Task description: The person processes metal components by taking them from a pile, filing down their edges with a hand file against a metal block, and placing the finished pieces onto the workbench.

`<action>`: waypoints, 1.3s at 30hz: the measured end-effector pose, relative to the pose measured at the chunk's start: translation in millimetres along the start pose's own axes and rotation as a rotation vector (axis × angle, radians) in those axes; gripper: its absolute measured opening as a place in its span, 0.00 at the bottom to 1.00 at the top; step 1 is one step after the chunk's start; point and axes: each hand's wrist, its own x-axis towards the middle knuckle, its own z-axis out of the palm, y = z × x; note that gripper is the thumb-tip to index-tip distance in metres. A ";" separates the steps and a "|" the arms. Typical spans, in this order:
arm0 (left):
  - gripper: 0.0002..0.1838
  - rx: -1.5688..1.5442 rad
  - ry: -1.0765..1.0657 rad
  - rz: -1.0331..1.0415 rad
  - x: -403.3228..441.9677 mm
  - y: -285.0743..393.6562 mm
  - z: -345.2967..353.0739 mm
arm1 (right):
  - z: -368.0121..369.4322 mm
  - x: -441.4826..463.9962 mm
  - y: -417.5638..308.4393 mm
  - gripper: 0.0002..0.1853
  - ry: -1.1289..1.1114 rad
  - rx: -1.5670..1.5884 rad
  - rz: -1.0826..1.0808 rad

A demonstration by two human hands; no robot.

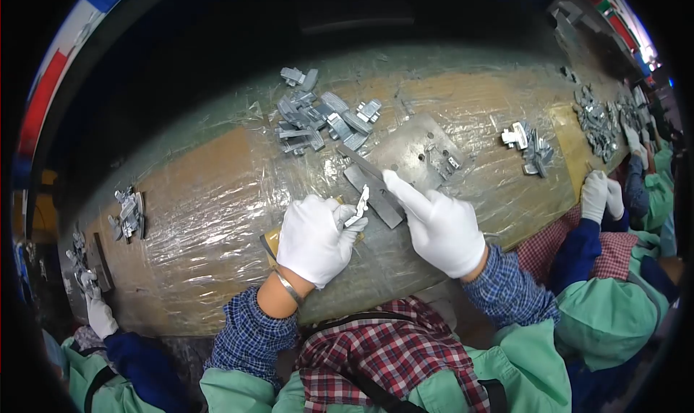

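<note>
My left hand (316, 241), in a white glove, is closed with a small silver metal casting (358, 206) pinched between thumb and fingers. My right hand (447, 231), also gloved, has its index finger stretched along a narrow flat file (361, 161), with the other fingers curled under; its grip end is hidden. Below the file, a dark flat metal bar (374, 197) lies on the table between my hands. Just beyond my right hand is a grey metal plate (405, 144) with holes and a small raised fixture (442, 160). A yellow-edged object (271, 242) is partly hidden behind my left hand.
A pile of grey castings (318, 116) lies ahead on the plastic-covered table (210, 196). Smaller piles sit at right (533, 150) and left (129, 213). Co-workers' gloved hands (594, 196) work at the right, and another gloved hand (100, 313) at the far left.
</note>
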 end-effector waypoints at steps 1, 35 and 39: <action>0.07 -0.005 0.014 -0.004 -1.4 0.2 1.4 | -3.0 -9.8 -0.2 0.34 0.027 0.051 0.015; 0.14 0.396 0.304 -0.321 12.4 -144.8 -35.1 | 18.1 -18.3 5.9 0.26 0.188 0.273 0.049; 0.15 0.067 0.373 -0.587 -2.7 -147.8 -48.4 | 19.5 -17.0 5.7 0.23 0.224 0.278 0.013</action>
